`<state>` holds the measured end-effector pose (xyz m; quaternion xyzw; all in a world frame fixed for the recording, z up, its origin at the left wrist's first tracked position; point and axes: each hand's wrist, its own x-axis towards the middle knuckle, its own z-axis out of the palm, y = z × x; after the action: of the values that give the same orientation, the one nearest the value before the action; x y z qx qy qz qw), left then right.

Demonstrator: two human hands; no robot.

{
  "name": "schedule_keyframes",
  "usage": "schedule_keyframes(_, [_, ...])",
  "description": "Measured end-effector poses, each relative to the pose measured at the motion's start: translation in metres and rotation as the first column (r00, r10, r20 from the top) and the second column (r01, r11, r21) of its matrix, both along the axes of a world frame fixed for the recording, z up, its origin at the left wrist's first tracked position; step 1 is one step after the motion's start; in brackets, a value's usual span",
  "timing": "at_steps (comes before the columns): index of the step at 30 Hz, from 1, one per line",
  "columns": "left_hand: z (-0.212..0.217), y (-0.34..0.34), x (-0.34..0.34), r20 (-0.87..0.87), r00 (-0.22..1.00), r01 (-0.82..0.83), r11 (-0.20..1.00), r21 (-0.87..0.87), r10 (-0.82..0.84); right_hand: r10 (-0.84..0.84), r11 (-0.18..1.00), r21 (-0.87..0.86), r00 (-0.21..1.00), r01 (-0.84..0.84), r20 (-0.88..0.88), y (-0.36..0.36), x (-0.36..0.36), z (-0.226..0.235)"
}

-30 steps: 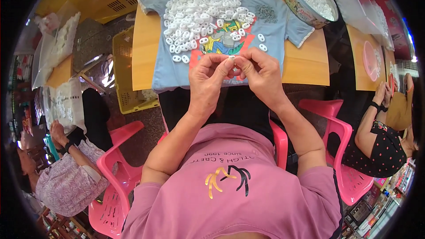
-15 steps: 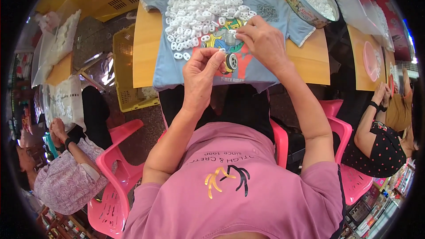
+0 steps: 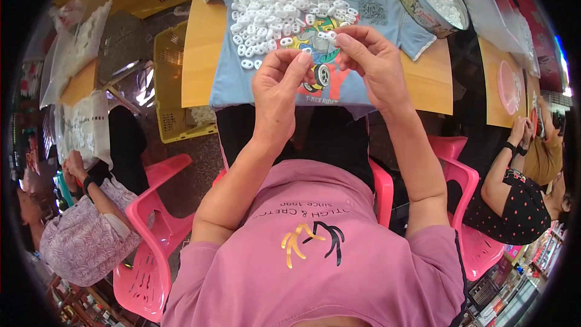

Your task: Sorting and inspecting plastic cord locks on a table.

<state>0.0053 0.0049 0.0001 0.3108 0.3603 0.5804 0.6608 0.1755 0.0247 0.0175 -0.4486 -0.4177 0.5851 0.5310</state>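
A pale wooden desk (image 3: pixel 200 54) fills the upper middle of the frame, with a light blue child's T-shirt with a cartoon print (image 3: pixel 254 88) spread flat over it. A heap of small white plastic oval rings (image 3: pixel 284 6) lies on the upper part of the shirt, thinning out toward its lower left edge. At the upper right of the frame a round metal tin with a patterned wall (image 3: pixel 414 9) stands tilted on the desk, just beside the shirt's sleeve, with more white pieces inside it.

The left hand (image 3: pixel 275 94) is raised over the lower part of the shirt, in the centre of the frame; its thumb and fingers (image 3: pixel 299 63) are pressed together at the tips, and whether they pinch a piece I cannot tell. The right hand (image 3: pixel 372 63) sits just beside it to the right, its fingers curled and closed on a small white plastic ring (image 3: pixel 331 36) held above the shirt's print. The two hands nearly touch at the fingertips.

A yellow plastic crate (image 3: pixel 172 94) stands at the left of the desk, lower down. Pink plastic chairs (image 3: pixel 151 230) show at the lower left and right. Another person in a dotted dark top (image 3: pixel 514 212) sits at the right edge, and one in a pale patterned top (image 3: pixel 78 245) at the lower left.
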Motion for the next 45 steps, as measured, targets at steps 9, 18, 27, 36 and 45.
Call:
schedule_keyframes(9, [0.013, -0.005, 0.007, 0.080, 0.997, -0.011, 0.998, 0.065, 0.006, -0.007, 0.989, -0.140, 0.939, -0.044, -0.344, -0.017, -0.012, 0.010])
schedule_keyframes(18, [0.011, -0.008, 0.009, 0.042, 0.999, -0.032, 0.986, 0.164, 0.026, -0.038, 0.999, 0.026, 0.999, 0.039, -0.032, -0.019, -0.017, 0.010])
schedule_keyframes(27, [0.003, -0.009, 0.013, 0.063, 0.997, -0.051, 0.989, 0.140, 0.043, -0.061, 0.997, -0.045, 0.997, 0.058, -0.053, -0.030, -0.025, -0.011])
schedule_keyframes(36, [0.004, -0.009, 0.013, 0.056, 0.998, -0.006, 0.994, 0.108, 0.000, -0.062, 0.998, -0.014, 0.990, 0.061, -0.129, -0.031, -0.026, -0.006])
schedule_keyframes(45, [-0.002, -0.009, 0.010, 0.088, 0.995, 0.033, 0.998, 0.060, -0.038, -0.047, 0.999, -0.034, 0.972, 0.040, -0.230, -0.033, -0.022, -0.015])
